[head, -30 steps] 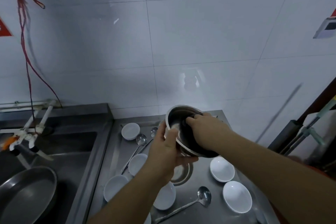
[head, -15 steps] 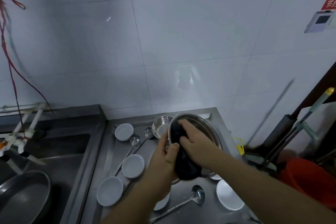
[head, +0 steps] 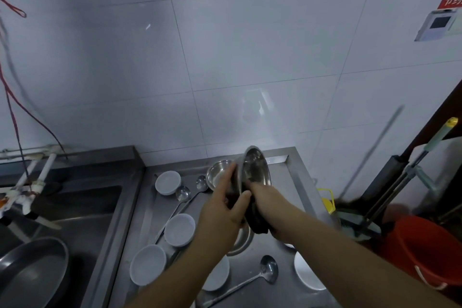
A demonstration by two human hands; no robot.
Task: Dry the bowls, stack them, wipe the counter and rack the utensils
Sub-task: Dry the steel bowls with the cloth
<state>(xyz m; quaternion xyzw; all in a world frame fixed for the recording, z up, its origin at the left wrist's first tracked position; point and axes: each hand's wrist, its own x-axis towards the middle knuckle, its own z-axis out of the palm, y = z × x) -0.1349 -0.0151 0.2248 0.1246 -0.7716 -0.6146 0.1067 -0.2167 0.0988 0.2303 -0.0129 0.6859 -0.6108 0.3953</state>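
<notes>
I hold a steel bowl point(head: 257, 170) tilted on edge above the steel counter point(head: 295, 172). My left hand point(head: 225, 212) grips its rim from the left. My right hand point(head: 267, 197) presses a dark cloth point(head: 258, 220) against the bowl's lower part. A second steel bowl point(head: 217, 175) sits on the counter behind my left hand. Several small white bowls, among them a far left bowl point(head: 168, 182), a middle bowl point(head: 179, 229), a near left bowl point(head: 148, 264) and a right bowl point(head: 306, 272), lie spread over the counter. Steel ladles lie between them: one point(head: 182, 194) at the back, one point(head: 268, 269) near the front.
A sink point(head: 75, 207) lies left of the counter with a large steel pan point(head: 30, 272) in it and a tap point(head: 27, 182) above. A red bucket point(head: 430, 252), mop handles point(head: 422, 157) and a yellow bottle point(head: 326, 200) stand right of the counter. A tiled wall rises behind.
The bowl has turned more upright on its edge and its inside now faces right. My right hand with the cloth has slid down to the bowl's lower part.
</notes>
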